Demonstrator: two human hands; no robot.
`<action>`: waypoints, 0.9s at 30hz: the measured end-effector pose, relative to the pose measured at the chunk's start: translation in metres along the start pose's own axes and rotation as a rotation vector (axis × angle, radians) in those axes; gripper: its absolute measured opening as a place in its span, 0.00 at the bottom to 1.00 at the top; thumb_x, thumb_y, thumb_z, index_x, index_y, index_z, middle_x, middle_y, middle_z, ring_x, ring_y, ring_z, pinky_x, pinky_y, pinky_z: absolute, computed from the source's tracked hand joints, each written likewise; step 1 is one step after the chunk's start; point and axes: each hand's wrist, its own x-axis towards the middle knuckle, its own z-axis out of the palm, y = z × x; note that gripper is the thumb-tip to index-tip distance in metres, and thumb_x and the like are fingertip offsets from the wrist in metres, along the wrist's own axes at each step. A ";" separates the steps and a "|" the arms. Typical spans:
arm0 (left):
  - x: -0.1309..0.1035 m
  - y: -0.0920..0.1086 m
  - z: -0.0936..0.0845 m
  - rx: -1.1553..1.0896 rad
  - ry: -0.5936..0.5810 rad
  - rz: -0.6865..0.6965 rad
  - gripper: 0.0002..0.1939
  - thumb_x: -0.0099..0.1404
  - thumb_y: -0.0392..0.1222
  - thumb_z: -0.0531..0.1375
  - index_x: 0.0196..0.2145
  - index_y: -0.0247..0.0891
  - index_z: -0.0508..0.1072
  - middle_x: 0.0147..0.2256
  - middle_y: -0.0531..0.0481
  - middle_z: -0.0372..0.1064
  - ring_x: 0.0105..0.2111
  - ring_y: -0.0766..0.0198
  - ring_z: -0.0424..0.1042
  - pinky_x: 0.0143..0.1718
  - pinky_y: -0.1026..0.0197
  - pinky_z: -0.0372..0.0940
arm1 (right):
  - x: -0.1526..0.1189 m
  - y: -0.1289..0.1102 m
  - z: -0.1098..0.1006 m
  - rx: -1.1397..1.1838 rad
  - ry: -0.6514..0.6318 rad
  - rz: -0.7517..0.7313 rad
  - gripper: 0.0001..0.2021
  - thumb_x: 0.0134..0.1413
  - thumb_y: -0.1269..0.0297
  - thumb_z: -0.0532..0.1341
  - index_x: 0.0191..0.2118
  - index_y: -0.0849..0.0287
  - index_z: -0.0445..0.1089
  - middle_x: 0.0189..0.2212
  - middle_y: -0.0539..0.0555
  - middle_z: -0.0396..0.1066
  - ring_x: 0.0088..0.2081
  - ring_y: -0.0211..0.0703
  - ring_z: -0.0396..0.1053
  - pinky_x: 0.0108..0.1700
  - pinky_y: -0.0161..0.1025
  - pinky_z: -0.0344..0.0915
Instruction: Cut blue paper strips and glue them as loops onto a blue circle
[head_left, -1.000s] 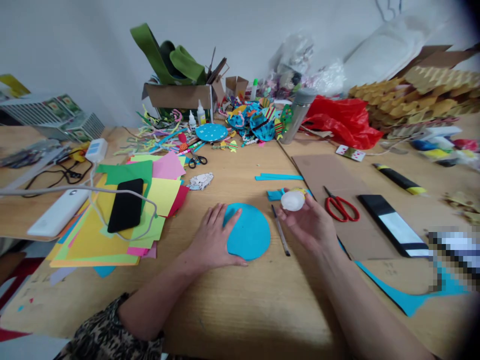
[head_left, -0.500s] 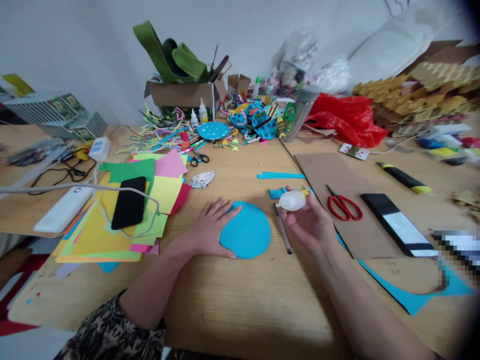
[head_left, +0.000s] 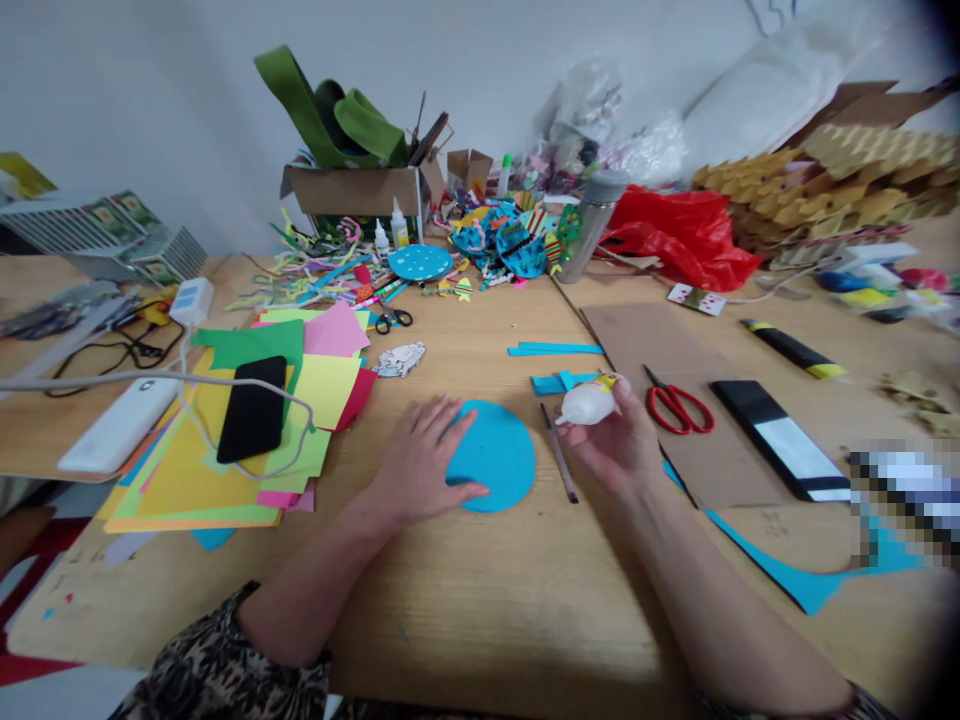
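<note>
A round blue paper disc (head_left: 496, 458) lies flat on the wooden table in front of me. My left hand (head_left: 429, 462) rests over its left edge, fingers spread and thumb on the disc. To the right, above the table, my right hand (head_left: 621, 440) is wrapped round a white glue bottle (head_left: 589, 402) with a yellow label; its nozzle points left and slightly down. Between the disc and that hand lies a pen (head_left: 559, 456). Blue paper strips (head_left: 555, 349) and a folded blue piece (head_left: 553, 383) lie just beyond.
Red-handled scissors (head_left: 679, 408) and a black-and-white case (head_left: 780, 438) lie on cardboard (head_left: 637, 330) at right. Coloured paper sheets (head_left: 180, 450) carry a black phone (head_left: 253, 408) at left, with a cable across. Craft pieces, a steel flask (head_left: 590, 230) and a box (head_left: 356, 190) stand behind.
My left thumb has slid inward onto the disc from its lower edge. The glue bottle stays in my right hand, its nozzle tipped slightly lower. The whole view has shifted a little.
</note>
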 end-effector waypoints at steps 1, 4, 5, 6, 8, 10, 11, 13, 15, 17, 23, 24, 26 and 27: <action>0.000 0.003 0.002 0.001 -0.009 -0.005 0.53 0.54 0.69 0.60 0.67 0.37 0.49 0.67 0.36 0.45 0.67 0.44 0.41 0.66 0.39 0.36 | 0.000 0.000 0.000 -0.004 0.001 -0.002 0.14 0.40 0.50 0.71 0.31 0.49 0.71 0.29 0.45 0.74 0.30 0.38 0.72 0.26 0.35 0.70; -0.001 0.007 0.007 -0.008 -0.077 -0.045 0.57 0.51 0.70 0.61 0.67 0.34 0.46 0.67 0.34 0.44 0.67 0.43 0.42 0.65 0.38 0.38 | 0.001 0.003 0.001 0.007 0.001 0.005 0.15 0.41 0.49 0.71 0.32 0.50 0.71 0.29 0.46 0.74 0.29 0.38 0.72 0.25 0.34 0.69; -0.001 0.008 0.008 -0.011 -0.092 -0.057 0.57 0.50 0.70 0.61 0.67 0.34 0.46 0.67 0.34 0.44 0.67 0.43 0.42 0.65 0.38 0.38 | 0.001 0.004 0.002 0.023 0.006 0.009 0.15 0.41 0.49 0.71 0.32 0.50 0.71 0.30 0.46 0.75 0.29 0.38 0.72 0.25 0.34 0.70; 0.000 0.007 0.009 -0.012 -0.098 -0.066 0.58 0.50 0.70 0.61 0.67 0.33 0.45 0.67 0.34 0.44 0.67 0.43 0.42 0.65 0.38 0.38 | 0.001 0.006 0.002 0.042 0.013 0.013 0.16 0.40 0.50 0.72 0.33 0.51 0.71 0.31 0.46 0.75 0.30 0.38 0.73 0.26 0.34 0.70; 0.000 0.006 0.009 -0.016 -0.092 -0.069 0.58 0.50 0.70 0.61 0.67 0.34 0.45 0.67 0.34 0.44 0.67 0.43 0.42 0.65 0.38 0.37 | -0.001 0.010 0.005 0.067 0.023 0.019 0.17 0.38 0.51 0.73 0.34 0.51 0.72 0.33 0.47 0.76 0.33 0.39 0.74 0.27 0.34 0.71; 0.000 0.005 0.009 -0.025 -0.082 -0.062 0.59 0.49 0.71 0.61 0.67 0.34 0.43 0.67 0.34 0.45 0.67 0.43 0.43 0.65 0.38 0.36 | -0.002 0.013 0.007 0.044 0.004 0.037 0.19 0.36 0.51 0.74 0.35 0.51 0.73 0.36 0.50 0.77 0.36 0.42 0.75 0.29 0.36 0.73; 0.000 0.004 0.009 -0.029 -0.079 -0.057 0.60 0.49 0.71 0.61 0.67 0.35 0.43 0.66 0.34 0.45 0.67 0.43 0.43 0.65 0.38 0.36 | -0.003 0.014 0.009 0.022 -0.012 0.046 0.20 0.36 0.51 0.74 0.36 0.51 0.73 0.36 0.50 0.77 0.38 0.44 0.75 0.30 0.37 0.73; 0.000 0.002 0.008 -0.042 -0.076 -0.048 0.61 0.48 0.71 0.62 0.67 0.35 0.42 0.66 0.34 0.45 0.67 0.43 0.44 0.65 0.38 0.36 | -0.002 0.015 0.013 -0.020 -0.033 0.046 0.19 0.35 0.52 0.74 0.36 0.50 0.73 0.36 0.51 0.77 0.39 0.45 0.75 0.32 0.39 0.74; 0.000 0.001 0.008 -0.061 -0.078 -0.046 0.62 0.46 0.71 0.63 0.67 0.36 0.42 0.66 0.34 0.46 0.66 0.43 0.44 0.65 0.38 0.36 | 0.000 0.014 0.019 -0.058 -0.031 0.003 0.17 0.36 0.52 0.74 0.34 0.50 0.73 0.34 0.50 0.77 0.38 0.46 0.74 0.33 0.40 0.74; 0.001 -0.001 0.008 -0.080 -0.080 -0.043 0.63 0.45 0.70 0.64 0.67 0.36 0.41 0.66 0.34 0.46 0.66 0.43 0.45 0.65 0.38 0.37 | 0.005 0.013 0.027 -0.101 -0.018 -0.074 0.15 0.39 0.51 0.72 0.33 0.50 0.72 0.32 0.50 0.76 0.37 0.45 0.74 0.34 0.40 0.73; 0.002 -0.002 0.007 -0.096 -0.060 -0.053 0.64 0.44 0.70 0.65 0.67 0.36 0.41 0.66 0.34 0.48 0.66 0.43 0.46 0.65 0.39 0.38 | 0.017 0.017 0.052 -0.202 0.028 -0.231 0.16 0.42 0.48 0.71 0.31 0.52 0.70 0.29 0.51 0.72 0.35 0.43 0.72 0.38 0.40 0.70; 0.002 -0.002 0.007 -0.096 -0.061 -0.054 0.64 0.44 0.70 0.65 0.67 0.35 0.41 0.66 0.34 0.48 0.66 0.43 0.47 0.65 0.39 0.38 | 0.017 0.020 0.053 -0.232 0.037 -0.257 0.17 0.42 0.47 0.70 0.31 0.53 0.69 0.29 0.51 0.71 0.35 0.43 0.71 0.38 0.40 0.70; 0.002 -0.003 0.007 -0.097 -0.065 -0.051 0.64 0.44 0.71 0.64 0.67 0.35 0.41 0.66 0.34 0.47 0.66 0.44 0.47 0.65 0.39 0.37 | 0.015 0.027 0.051 -0.316 0.054 -0.315 0.17 0.45 0.46 0.69 0.33 0.53 0.69 0.30 0.51 0.70 0.35 0.42 0.70 0.38 0.40 0.69; 0.002 -0.003 0.007 -0.096 -0.066 -0.049 0.64 0.44 0.71 0.64 0.67 0.35 0.41 0.66 0.34 0.47 0.66 0.44 0.47 0.65 0.39 0.36 | 0.013 0.030 0.050 -0.366 0.061 -0.345 0.17 0.46 0.46 0.68 0.33 0.53 0.69 0.30 0.51 0.70 0.35 0.42 0.70 0.37 0.40 0.68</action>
